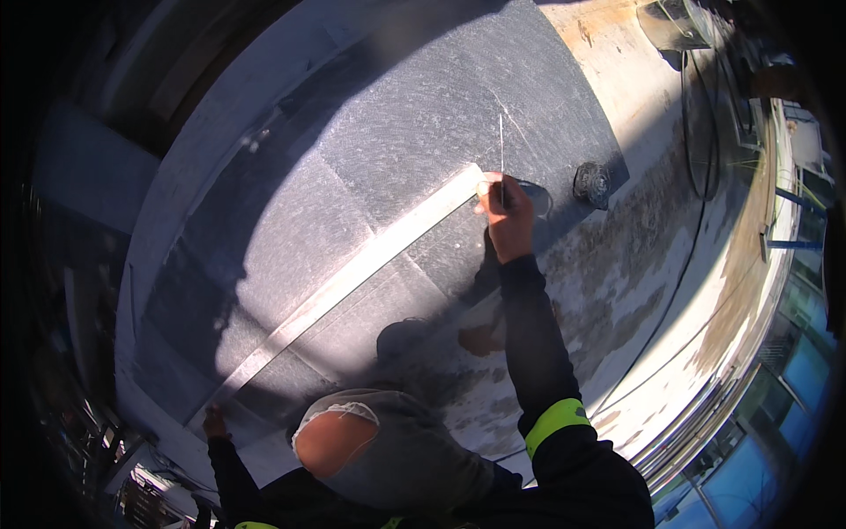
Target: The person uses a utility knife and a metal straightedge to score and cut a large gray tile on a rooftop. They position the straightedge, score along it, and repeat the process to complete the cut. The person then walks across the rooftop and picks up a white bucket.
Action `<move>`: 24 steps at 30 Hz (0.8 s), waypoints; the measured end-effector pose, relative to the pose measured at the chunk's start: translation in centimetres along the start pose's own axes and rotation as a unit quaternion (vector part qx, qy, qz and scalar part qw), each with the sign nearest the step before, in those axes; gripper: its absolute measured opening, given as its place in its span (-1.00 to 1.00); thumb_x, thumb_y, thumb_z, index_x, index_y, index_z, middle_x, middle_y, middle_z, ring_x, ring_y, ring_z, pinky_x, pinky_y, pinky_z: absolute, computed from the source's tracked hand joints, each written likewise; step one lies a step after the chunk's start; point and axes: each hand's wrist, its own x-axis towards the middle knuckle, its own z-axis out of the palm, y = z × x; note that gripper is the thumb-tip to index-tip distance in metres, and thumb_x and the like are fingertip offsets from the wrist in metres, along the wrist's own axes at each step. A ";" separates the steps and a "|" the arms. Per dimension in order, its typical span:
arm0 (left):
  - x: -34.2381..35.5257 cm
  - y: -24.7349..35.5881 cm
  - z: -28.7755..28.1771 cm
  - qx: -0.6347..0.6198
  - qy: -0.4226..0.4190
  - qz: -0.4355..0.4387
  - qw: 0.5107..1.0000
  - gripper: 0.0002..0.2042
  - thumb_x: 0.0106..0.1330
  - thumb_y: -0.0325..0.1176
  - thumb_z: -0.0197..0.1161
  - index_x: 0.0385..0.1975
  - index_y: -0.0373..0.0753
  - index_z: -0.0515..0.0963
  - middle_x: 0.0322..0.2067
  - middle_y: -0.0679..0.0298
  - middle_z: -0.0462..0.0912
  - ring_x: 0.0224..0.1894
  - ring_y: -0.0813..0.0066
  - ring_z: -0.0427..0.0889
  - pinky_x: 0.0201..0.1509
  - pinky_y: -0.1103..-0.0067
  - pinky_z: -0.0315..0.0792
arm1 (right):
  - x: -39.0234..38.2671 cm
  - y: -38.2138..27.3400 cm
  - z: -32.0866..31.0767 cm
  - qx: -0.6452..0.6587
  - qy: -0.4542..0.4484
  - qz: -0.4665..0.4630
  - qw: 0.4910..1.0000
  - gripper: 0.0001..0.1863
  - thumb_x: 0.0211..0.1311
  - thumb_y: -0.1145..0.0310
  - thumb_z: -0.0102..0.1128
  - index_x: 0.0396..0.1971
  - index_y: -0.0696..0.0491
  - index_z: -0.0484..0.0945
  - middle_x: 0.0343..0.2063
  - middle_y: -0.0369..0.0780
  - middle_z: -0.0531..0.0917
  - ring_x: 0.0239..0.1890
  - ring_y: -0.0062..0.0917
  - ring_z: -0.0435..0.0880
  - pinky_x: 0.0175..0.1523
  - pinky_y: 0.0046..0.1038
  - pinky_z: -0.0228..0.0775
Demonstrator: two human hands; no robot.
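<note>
A long pale metal straightedge lies slantwise across a grey sheet, from lower left up to the upper middle. At its far end, my right hand is closed in a pinch on a thin straight rod that points away from me. Those fingers are right beside the bar's end and may touch it. My left hand, small and in shade, has its fingers at the bar's near end and seems to grip it. Fine light lines cross the sheet near the bar's middle.
Right of the sheet sits a dark round lump of unclear kind. A black cable runs over the stained pale surface at right. My bent knee, in torn grey trousers, is close to the bar. Blue panels stand at lower right.
</note>
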 end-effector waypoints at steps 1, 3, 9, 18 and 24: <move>0.4 0.2 0.0 0.046 0.018 0.024 0.999 0.36 -0.44 -0.19 0.83 0.53 0.01 0.05 0.42 -0.12 0.28 0.20 -0.07 0.62 0.21 0.27 0.58 | 0.1 0.1 -0.3 0.005 -0.001 -0.004 1.000 -0.80 0.43 0.38 0.33 -0.09 0.18 0.66 -0.39 -0.36 0.64 -0.40 -0.72 0.56 -0.24 -0.58 0.44; 0.7 -0.1 0.5 0.017 0.018 0.010 1.000 0.36 -0.44 -0.20 0.83 0.52 -0.01 0.06 0.43 -0.13 0.27 0.20 -0.06 0.62 0.21 0.27 0.59 | 0.1 0.2 -0.3 0.017 0.002 0.006 1.000 -0.81 0.44 0.38 0.33 -0.08 0.17 0.67 -0.40 -0.36 0.64 -0.41 -0.72 0.55 -0.25 -0.58 0.44; 0.0 -1.5 2.6 -0.058 -0.011 -0.070 0.996 0.10 -0.22 -0.29 0.71 0.45 -0.05 0.20 0.37 -0.07 0.37 0.18 -0.06 0.63 0.16 0.24 0.60 | -0.6 -0.3 0.6 0.072 0.007 0.047 0.996 -0.82 0.44 0.37 0.33 -0.09 0.13 0.68 -0.41 -0.35 0.67 -0.42 -0.73 0.57 -0.28 -0.61 0.43; -1.2 0.1 1.4 -0.392 0.070 -0.111 0.910 -0.31 0.37 0.30 0.18 0.28 -0.12 0.44 0.10 -0.11 0.65 0.09 -0.16 0.66 -0.07 0.10 0.64 | -0.1 -0.1 -0.5 0.025 0.000 0.034 0.999 -0.81 0.43 0.36 0.30 -0.08 0.14 0.67 -0.40 -0.36 0.68 -0.42 -0.73 0.57 -0.32 -0.65 0.36; 0.6 9.6 -9.1 -0.528 -0.041 -0.266 0.805 0.05 0.16 0.49 0.27 0.29 -0.49 0.42 0.12 -0.17 0.66 0.22 -0.11 0.62 0.00 0.15 0.64 | 1.3 0.3 -2.8 0.044 0.002 -0.010 0.999 -0.78 0.46 0.29 0.28 -0.04 0.08 0.66 -0.46 -0.40 0.64 -0.47 -0.79 0.52 -0.43 -0.69 0.20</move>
